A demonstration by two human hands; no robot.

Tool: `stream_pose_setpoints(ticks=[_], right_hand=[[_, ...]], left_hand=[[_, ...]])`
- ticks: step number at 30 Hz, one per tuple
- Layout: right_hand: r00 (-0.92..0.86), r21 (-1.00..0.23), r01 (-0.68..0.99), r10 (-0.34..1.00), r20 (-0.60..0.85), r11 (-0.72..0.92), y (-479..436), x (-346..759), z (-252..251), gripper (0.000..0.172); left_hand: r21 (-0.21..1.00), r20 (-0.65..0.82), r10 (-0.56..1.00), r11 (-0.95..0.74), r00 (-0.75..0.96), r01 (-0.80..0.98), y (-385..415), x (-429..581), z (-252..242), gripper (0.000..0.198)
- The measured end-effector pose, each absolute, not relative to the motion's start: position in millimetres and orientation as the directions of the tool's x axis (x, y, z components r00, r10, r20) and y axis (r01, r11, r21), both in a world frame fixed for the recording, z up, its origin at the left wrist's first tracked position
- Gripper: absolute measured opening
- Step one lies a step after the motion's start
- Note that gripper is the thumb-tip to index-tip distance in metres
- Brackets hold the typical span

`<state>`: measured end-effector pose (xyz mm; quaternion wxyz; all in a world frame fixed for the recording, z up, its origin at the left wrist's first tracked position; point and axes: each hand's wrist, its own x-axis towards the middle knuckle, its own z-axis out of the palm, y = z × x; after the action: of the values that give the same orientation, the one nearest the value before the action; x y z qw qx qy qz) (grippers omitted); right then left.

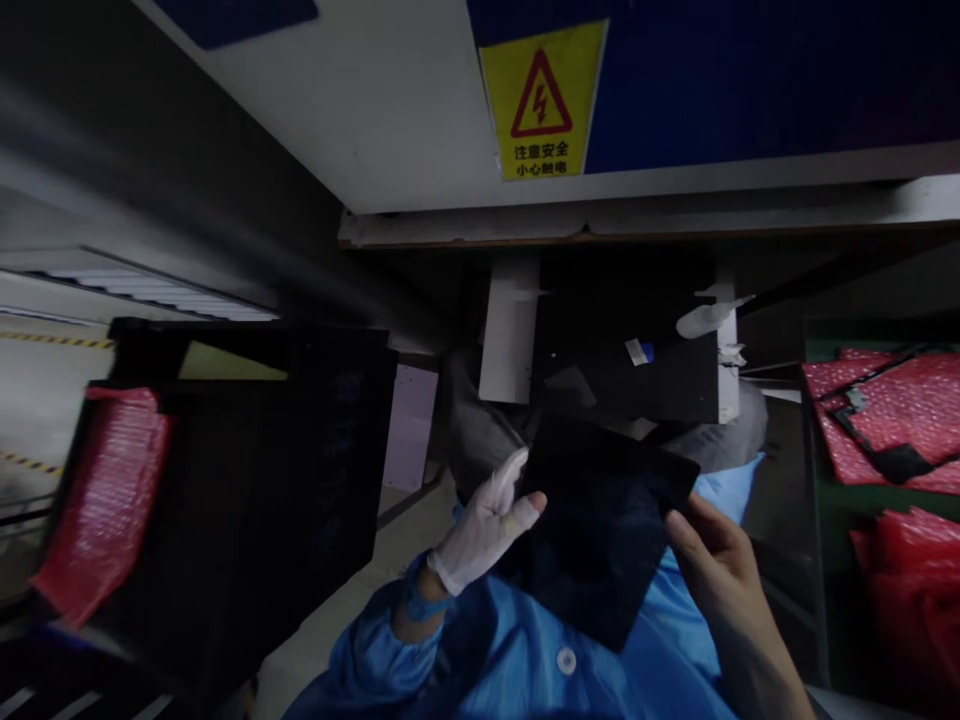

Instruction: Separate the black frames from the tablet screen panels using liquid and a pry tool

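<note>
A thin, flat, dark sheet (pixel 600 530) is held over my lap, tilted, its surface nearly black. My right hand (pixel 712 550), bare, pinches its upper right corner between thumb and fingers. At the left edge is my left hand (pixel 487 520) in a white glove with the thumb tip bare. That thumb lies over the sheet and the fingers sit along its edge; the exact grip there is partly hidden. Just beyond the sheet stands a black surface (pixel 622 380) with a small white-and-blue label (pixel 640 351) and a translucent plastic piece (pixel 705 320) on it.
To the left stands a large black bin (pixel 300 480), with red bubble wrap (pixel 112 490) over its far side. On the right, a green tray (pixel 832 590) holds red bubble-wrap packs (pixel 900 410). A white-and-blue cabinet with a yellow warning sign (pixel 544 100) overhangs the front.
</note>
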<state>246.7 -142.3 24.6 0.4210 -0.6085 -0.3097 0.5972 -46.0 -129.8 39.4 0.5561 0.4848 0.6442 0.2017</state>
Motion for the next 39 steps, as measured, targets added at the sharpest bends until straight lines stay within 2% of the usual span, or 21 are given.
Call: stream_pose_setpoints(ticks=[1, 3, 6, 9, 11, 14, 18, 20, 23, 26, 28, 30, 31, 33, 36, 39], right_hand=[[0.094, -0.882, -0.129, 0.879, -0.467, -0.454, -142.1, 244.9, 21.9, 0.049], [0.092, -0.871, -0.145, 0.87, -0.484, -0.469, -142.3, 239.4, 17.6, 0.05], [0.079, -0.849, -0.18, 0.853, -0.516, -0.497, -142.2, 227.9, 16.6, 0.053], [0.075, -0.84, -0.227, 0.851, -0.52, -0.493, -139.2, 214.3, 22.5, 0.055], [0.078, -0.849, -0.239, 0.862, -0.501, -0.472, -136.1, 204.9, 28.1, 0.055], [0.041, -0.87, -0.214, 0.886, -0.462, -0.444, -130.0, 193.9, 34.4, 0.057], [-0.058, -0.91, -0.148, 0.922, -0.383, -0.387, -107.4, 194.7, 34.4, 0.063], [-0.073, -0.95, -0.031, 0.948, -0.309, -0.312, -84.9, 203.3, 32.4, 0.066], [0.001, -0.969, 0.221, 0.994, -0.111, -0.109, -44.3, 219.2, 29.8, 0.068], [0.075, -0.901, 0.434, 0.996, 0.047, 0.01, -11.6, 227.9, 25.9, 0.067], [0.162, -0.777, 0.627, 0.984, 0.071, -0.047, 2.1, 228.2, 20.3, 0.056], [0.25, -0.617, 0.765, 0.968, 0.018, -0.185, 11.2, 226.5, 12.0, 0.039], [0.277, -0.563, 0.79, 0.961, -0.024, -0.242, 14.8, 225.6, 7.3, 0.033], [0.296, -0.542, 0.787, 0.951, -0.087, -0.295, 20.8, 224.7, -1.5, 0.025], [0.284, -0.613, 0.744, 0.956, -0.072, -0.267, 27.5, 225.8, -9.4, 0.02], [0.254, -0.706, 0.68, 0.967, -0.025, -0.197, 28.4, 232.7, -8.1, 0.028]], left_hand=[[0.8, -0.516, 0.849, 0.428, 0.116, 0.421, -128.1, -41.6, 46.8, 0.095], [0.788, -0.448, 0.884, 0.318, 0.135, 0.528, -127.9, -28.4, 60.1, 0.12], [0.682, -0.291, 0.949, 0.118, 0.119, 0.722, -131.5, -5.3, 68.1, 0.158], [0.554, -0.248, 0.964, 0.059, 0.097, 0.83, -132.0, 9.7, 61.1, 0.178], [0.501, -0.261, 0.962, 0.06, 0.084, 0.864, -128.7, 12.2, 54.3, 0.184], [0.474, -0.244, 0.967, 0.056, 0.07, 0.879, -121.9, 8.1, 47.9, 0.182], [0.512, -0.122, 0.99, -0.003, 0.076, 0.859, -118.4, -1.6, 44.1, 0.175], [0.525, -0.075, 0.994, -0.03, 0.081, 0.851, -119.1, -6.2, 41.5, 0.17], [0.479, -0.046, 0.998, -0.015, 0.042, 0.878, -119.3, -13.1, 37.3, 0.167], [0.429, -0.039, 0.999, 0.003, 0.015, 0.903, -117.6, -20.6, 36.1, 0.163], [0.422, -0.023, 0.999, -0.024, 0.037, 0.906, -116.3, -25.9, 36.9, 0.158], [0.415, 0.013, 0.997, -0.07, 0.071, 0.907, -115.3, -30.8, 37.6, 0.156], [0.407, 0.035, 0.996, -0.092, 0.085, 0.909, -114.7, -33.0, 37.8, 0.157], [0.384, 0.065, 0.992, -0.124, 0.107, 0.915, -113.1, -37.0, 37.9, 0.162], [0.354, 0.065, 0.985, -0.174, 0.161, 0.919, -107.6, -42.3, 40.1, 0.163], [0.337, 0.067, 0.964, -0.264, 0.257, 0.904, -96.5, -44.5, 45.9, 0.161]])
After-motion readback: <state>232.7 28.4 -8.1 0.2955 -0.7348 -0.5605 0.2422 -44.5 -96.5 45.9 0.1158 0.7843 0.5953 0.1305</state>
